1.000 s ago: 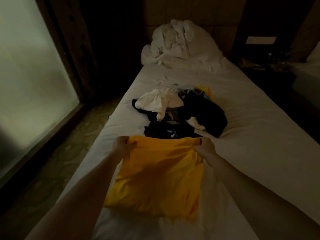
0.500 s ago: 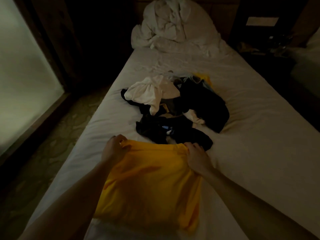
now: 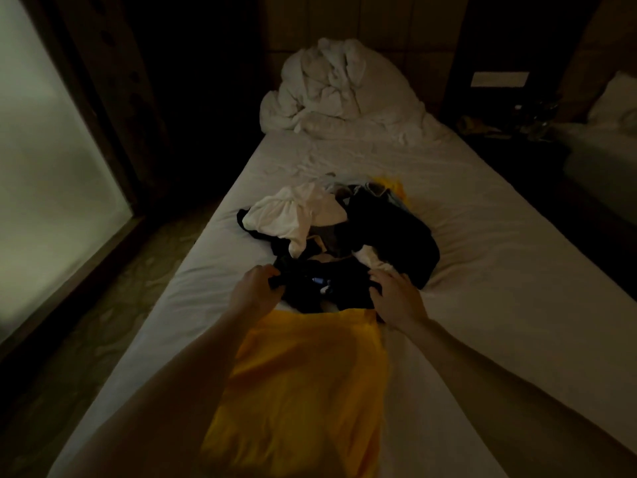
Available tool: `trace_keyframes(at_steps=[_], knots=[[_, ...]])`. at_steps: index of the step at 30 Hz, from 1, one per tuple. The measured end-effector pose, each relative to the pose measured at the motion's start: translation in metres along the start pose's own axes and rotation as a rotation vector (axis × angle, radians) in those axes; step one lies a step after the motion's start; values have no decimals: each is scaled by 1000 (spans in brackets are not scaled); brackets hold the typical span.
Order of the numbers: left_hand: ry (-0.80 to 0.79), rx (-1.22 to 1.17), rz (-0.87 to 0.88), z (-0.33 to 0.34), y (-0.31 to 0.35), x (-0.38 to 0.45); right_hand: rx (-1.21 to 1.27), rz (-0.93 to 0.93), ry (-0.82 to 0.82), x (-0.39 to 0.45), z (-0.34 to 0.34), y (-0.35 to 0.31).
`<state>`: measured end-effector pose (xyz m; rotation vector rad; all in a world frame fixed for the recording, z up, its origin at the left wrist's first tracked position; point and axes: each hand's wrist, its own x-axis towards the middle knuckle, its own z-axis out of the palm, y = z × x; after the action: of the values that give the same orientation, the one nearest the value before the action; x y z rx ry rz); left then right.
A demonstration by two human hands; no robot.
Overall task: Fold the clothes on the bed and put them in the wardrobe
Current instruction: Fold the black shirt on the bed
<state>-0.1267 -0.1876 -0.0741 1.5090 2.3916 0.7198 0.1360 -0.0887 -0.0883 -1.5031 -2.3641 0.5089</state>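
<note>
Dimly, both hands (image 3: 327,294) reach a dark garment (image 3: 324,288), fingertips obscured.

No text, label, brand, number or sign can be read anywhere in the dim room. A small bluish-white mark (image 3: 319,281) shows on the black garment (image 3: 324,288) between the hands, but it is too small and blurred to make out. A pale rectangular plate (image 3: 499,79) on the dark wall at the upper right shows no legible writing.
</note>
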Motion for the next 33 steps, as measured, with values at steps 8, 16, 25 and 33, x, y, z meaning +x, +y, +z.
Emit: trace_keyframes(at_steps=[8,16,25,33], knots=[[-66,130,95,50,18,60,65,-129,-179,72,9,-1],[-76,340,147,91,12,102,-106,-204,-260,129,67,13],[-82,212,242,72,32,89,-250,-284,-303,121,35,11],[-112,12,409,3,75,69,422,-91,-163,89,-52,0]])
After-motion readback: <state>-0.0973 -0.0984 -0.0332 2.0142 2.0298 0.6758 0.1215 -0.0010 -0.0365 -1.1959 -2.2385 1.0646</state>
